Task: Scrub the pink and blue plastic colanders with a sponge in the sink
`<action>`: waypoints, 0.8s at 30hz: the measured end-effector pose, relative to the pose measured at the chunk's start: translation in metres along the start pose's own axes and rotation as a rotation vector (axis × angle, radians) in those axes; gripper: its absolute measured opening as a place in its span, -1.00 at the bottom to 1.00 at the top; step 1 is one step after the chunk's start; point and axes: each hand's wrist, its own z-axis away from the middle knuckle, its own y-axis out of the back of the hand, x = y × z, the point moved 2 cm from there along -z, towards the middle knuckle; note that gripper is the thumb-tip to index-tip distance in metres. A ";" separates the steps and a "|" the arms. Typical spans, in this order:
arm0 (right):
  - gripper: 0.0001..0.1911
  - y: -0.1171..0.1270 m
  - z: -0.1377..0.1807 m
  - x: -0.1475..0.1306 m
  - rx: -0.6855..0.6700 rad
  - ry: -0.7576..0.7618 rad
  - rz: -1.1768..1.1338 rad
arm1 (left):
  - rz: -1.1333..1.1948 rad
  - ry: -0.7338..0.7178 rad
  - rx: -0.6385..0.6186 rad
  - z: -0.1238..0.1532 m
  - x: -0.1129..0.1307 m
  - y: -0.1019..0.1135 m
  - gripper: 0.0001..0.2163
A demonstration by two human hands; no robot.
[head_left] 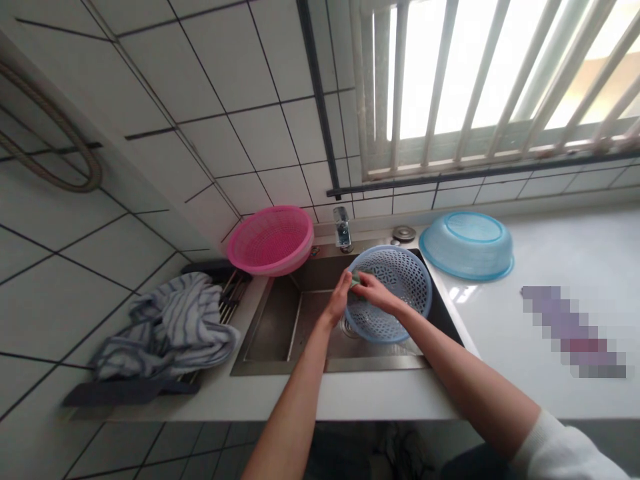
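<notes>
Currently holds round pale-blue perforated plastic basket [397, 283] by rim in left hand [341, 297], over right side of rectangular stainless-steel sink [360, 365]; pinches small green cloth or sponge [355, 280] in right hand [376, 293]. Basket-wise, likely light, fairly stiff, slippery if wet; best held rim-first.

The white counter [560, 250] carries a dark rack [133, 392], an upturned blue basin [467, 248] and a pixelated item [575, 333].

The sink [270, 323] offers passage at left; the faucet [342, 227] blocks behind, the colander [407, 283] seemingly the right side
</notes>
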 end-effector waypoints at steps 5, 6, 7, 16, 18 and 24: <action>-0.77 -0.006 -0.002 -0.001 -0.028 -0.005 0.008 | -0.020 -0.043 0.003 0.001 0.004 0.006 -0.41; -0.76 0.001 -0.004 -0.001 0.068 -0.010 -0.012 | -0.014 -0.056 -0.027 0.002 0.004 0.004 -0.42; -0.74 0.008 -0.006 0.000 0.168 -0.014 -0.038 | -0.006 -0.064 -0.056 0.001 0.004 0.003 -0.43; -0.75 -0.011 0.003 0.002 -0.164 -0.135 -0.069 | -0.064 -0.067 0.030 -0.003 0.002 0.009 -0.47; -0.72 -0.006 0.000 0.001 -0.070 -0.119 -0.102 | -0.069 -0.069 0.003 -0.001 0.003 0.009 -0.46; -0.72 0.013 -0.004 0.002 0.212 -0.090 -0.143 | 0.001 -0.023 -0.060 0.001 0.001 0.004 -0.41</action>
